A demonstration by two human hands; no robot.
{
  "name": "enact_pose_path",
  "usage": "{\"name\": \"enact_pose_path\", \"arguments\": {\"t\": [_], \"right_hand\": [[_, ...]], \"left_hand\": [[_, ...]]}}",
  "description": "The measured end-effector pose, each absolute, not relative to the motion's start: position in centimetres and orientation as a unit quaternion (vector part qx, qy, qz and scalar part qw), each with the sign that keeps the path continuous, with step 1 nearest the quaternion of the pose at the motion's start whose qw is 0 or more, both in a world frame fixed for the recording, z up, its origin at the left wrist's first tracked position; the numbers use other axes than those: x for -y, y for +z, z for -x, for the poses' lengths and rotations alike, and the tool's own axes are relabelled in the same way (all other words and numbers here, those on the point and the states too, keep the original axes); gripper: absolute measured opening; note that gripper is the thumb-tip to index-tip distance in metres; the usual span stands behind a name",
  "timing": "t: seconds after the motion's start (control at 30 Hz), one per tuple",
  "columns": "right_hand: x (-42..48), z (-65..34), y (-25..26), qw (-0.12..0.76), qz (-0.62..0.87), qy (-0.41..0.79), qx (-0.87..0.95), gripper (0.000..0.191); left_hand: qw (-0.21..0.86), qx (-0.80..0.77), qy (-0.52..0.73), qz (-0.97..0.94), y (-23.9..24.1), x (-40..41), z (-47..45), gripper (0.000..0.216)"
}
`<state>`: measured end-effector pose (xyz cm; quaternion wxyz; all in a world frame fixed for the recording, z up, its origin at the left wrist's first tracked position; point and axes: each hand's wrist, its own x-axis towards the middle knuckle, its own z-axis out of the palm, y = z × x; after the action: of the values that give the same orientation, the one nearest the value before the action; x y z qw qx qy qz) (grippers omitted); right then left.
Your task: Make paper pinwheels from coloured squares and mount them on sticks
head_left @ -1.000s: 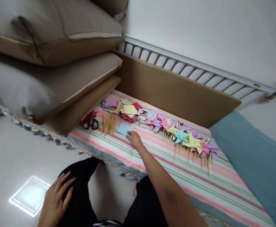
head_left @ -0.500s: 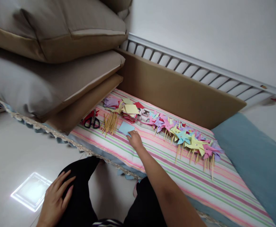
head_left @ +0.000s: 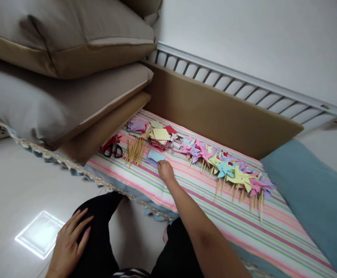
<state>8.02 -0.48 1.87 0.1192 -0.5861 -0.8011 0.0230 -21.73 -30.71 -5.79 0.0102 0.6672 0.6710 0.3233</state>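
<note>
My right hand point(head_left: 165, 170) pinches the near corner of a light blue paper square point(head_left: 156, 155), which is lifted and slightly bent. Under it a purple paper point(head_left: 151, 162) shows on the striped cloth. My left hand point(head_left: 71, 239) rests with fingers spread on my black-clad knee. Left of the blue paper lies a bundle of thin wooden sticks point(head_left: 135, 151). Behind it sits a stack of paper squares point(head_left: 160, 136) with a pale yellow one on top. Finished paper pinwheels point(head_left: 224, 168) on sticks lie in a row to the right.
Black-handled scissors point(head_left: 113, 150) lie beside something red at the left. Purple cut papers point(head_left: 136, 126) are heaped behind the sticks. Large grey-brown cushions point(head_left: 70, 96) are piled at the left. A brown panel point(head_left: 223, 112) stands along the back, and a blue cushion point(head_left: 315, 193) borders the right.
My right hand has raised the near edge of the blue paper, which now bends, and more of the purple paper shows beneath. My left hand stays on the knee.
</note>
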Motion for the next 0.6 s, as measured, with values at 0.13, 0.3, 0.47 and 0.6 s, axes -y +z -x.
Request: {"name": "enact_pose_path", "arguments": {"t": [0.13,0.3,0.47,0.6], "right_hand": [[0.1,-9.4,3.8,0.163,0.626,0.009,0.762,0.02],[2.4,-12.3,8.6,0.243,0.619,-0.035,0.746,0.023],[10.2,-11.7,11.6,0.275,0.506,-0.052,0.816,0.021],[16.8,-9.8,12.3,0.276,0.423,-0.05,0.861,0.018]], "left_hand": [[0.036,-0.687,0.328,-0.647,-4.7,30.2,20.7,0.029],[0.238,-0.651,0.456,-0.558,1.9,27.4,14.8,0.04],[0.676,-0.415,0.556,-0.247,10.5,22.8,7.0,0.041],[0.738,-0.303,0.589,-0.131,13.1,21.1,3.6,0.02]]}}
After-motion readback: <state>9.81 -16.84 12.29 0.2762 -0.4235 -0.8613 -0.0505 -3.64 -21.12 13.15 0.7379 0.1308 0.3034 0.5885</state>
